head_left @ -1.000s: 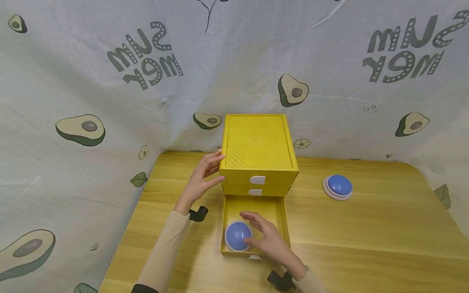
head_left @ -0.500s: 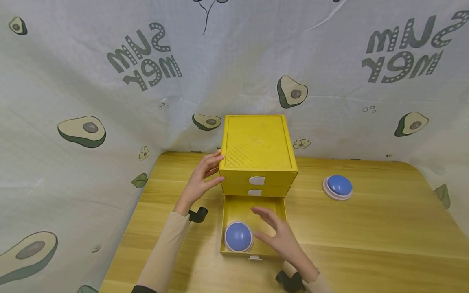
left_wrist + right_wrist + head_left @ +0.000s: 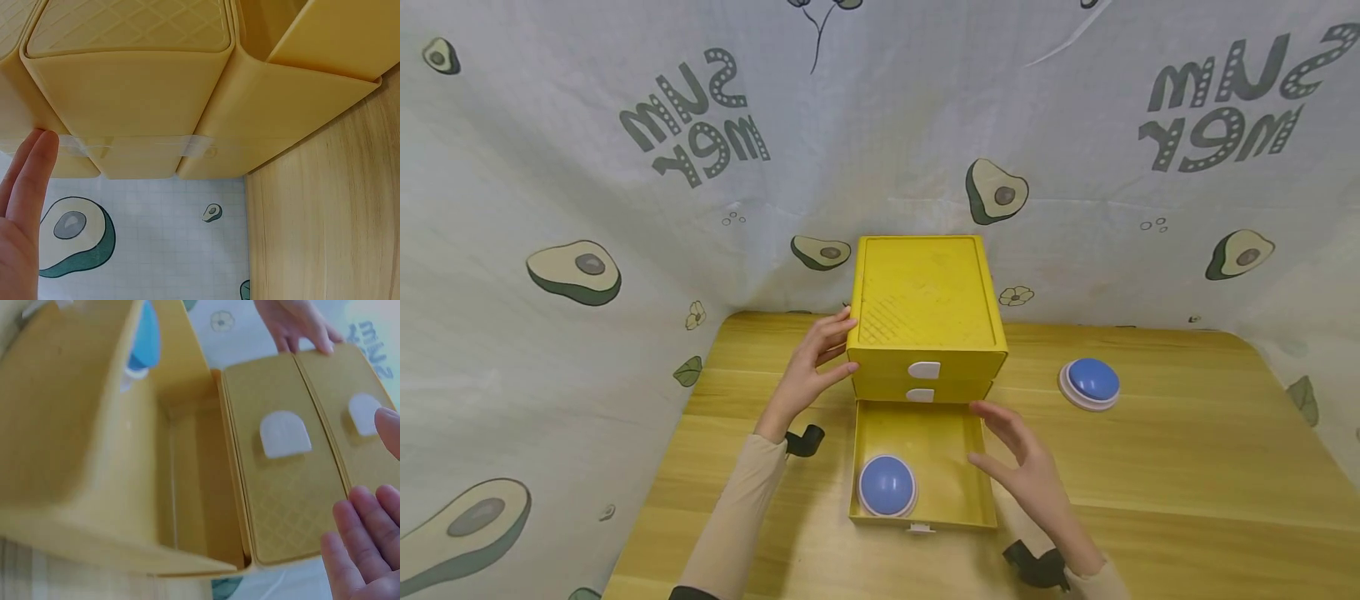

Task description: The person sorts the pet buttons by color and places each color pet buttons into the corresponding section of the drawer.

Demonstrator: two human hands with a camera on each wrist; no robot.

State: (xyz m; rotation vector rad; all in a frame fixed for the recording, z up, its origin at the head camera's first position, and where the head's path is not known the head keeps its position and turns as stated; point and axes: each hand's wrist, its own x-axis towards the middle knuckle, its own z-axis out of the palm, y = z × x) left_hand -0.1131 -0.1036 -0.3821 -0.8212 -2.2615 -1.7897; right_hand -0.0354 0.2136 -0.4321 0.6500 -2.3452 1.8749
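A yellow drawer unit with white handles stands at the back of the table. Its bottom drawer is pulled out. In that drawer's front left corner lies a blue dome push button with a pale rim. My left hand rests with extended fingers against the unit's left side; two fingers show there in the left wrist view. Holding nothing, my right hand is spread over the drawer's right edge, thumb apart from the fingers. The right wrist view shows this palm beside the two shut upper drawers.
A second blue push button sits on the wooden table, right of the unit. Behind hangs a white curtain with avocado prints. Black camera mounts show at both wrists.
My right hand has moved right, away from the button in the drawer, to the drawer's right edge. The left hand and both buttons have stayed in place.
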